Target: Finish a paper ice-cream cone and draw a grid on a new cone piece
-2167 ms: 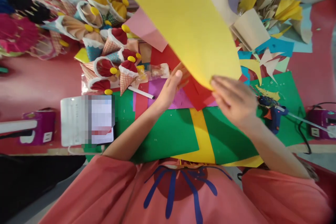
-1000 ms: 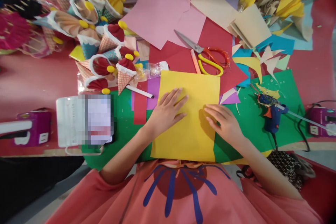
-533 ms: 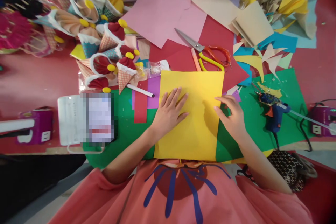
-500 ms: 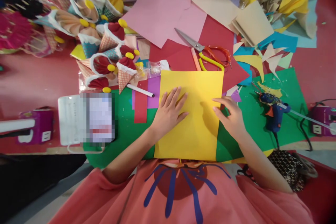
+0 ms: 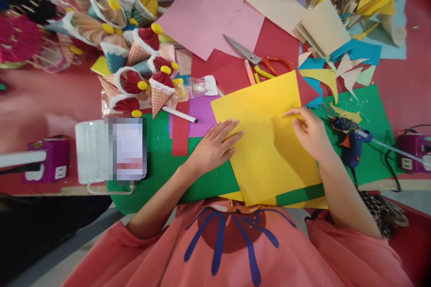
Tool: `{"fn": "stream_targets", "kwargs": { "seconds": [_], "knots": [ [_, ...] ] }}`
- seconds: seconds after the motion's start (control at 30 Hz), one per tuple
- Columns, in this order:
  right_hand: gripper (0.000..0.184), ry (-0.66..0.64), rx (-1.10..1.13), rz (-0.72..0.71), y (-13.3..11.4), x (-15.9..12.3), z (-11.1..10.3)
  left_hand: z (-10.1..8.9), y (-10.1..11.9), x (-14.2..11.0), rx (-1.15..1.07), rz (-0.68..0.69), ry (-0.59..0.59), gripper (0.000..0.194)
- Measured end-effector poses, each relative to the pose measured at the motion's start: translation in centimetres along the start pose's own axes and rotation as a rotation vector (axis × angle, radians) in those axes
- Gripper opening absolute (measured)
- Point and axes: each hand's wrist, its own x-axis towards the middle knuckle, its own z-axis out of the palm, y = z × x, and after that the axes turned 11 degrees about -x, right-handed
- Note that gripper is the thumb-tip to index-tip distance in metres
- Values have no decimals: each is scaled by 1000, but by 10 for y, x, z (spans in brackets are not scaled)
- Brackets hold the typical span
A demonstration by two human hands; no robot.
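Note:
A yellow sheet of paper (image 5: 266, 143) lies tilted on the green paper (image 5: 208, 179) in front of me. My left hand (image 5: 213, 145) rests flat at its left edge, fingers stretched out. My right hand (image 5: 311, 132) pinches the sheet near its upper right corner. Orange-handled scissors (image 5: 259, 60) lie just beyond the sheet on red paper (image 5: 279, 42), their handles partly covered by it.
Paper ice-cream cone crafts (image 5: 134, 63) crowd the back left. A white pen (image 5: 180, 115) lies by purple paper. A blue glue gun (image 5: 348, 136) sits at the right, purple power strips (image 5: 412, 152) at both table edges. Pink and beige sheets (image 5: 215, 9) and folded scraps lie behind.
The yellow sheet has turned counter-clockwise and shifted right, now covering part of the scissors. My right hand moved up to grip near its corner; my left hand stayed at the left edge.

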Motion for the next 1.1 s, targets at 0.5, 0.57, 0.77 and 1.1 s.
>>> {"fn": "stream_targets", "kwargs": {
  "seconds": [0.5, 0.57, 0.77, 1.1],
  "knots": [
    [17, -223, 80, -134, -20, 27, -37, -32, -22, 21, -151, -311, 322, 40],
    [17, -230, 72, -157, -21, 26, -44, -31, -19, 24, -184, -297, 375, 50],
    [19, -231, 17, -197, -24, 24, -48, -35, -10, 29, -401, -586, 248, 30],
    [18, -76, -194, -27, 4, 7, -63, -46, -26, 9, -765, -834, 498, 23]
  ]
}}
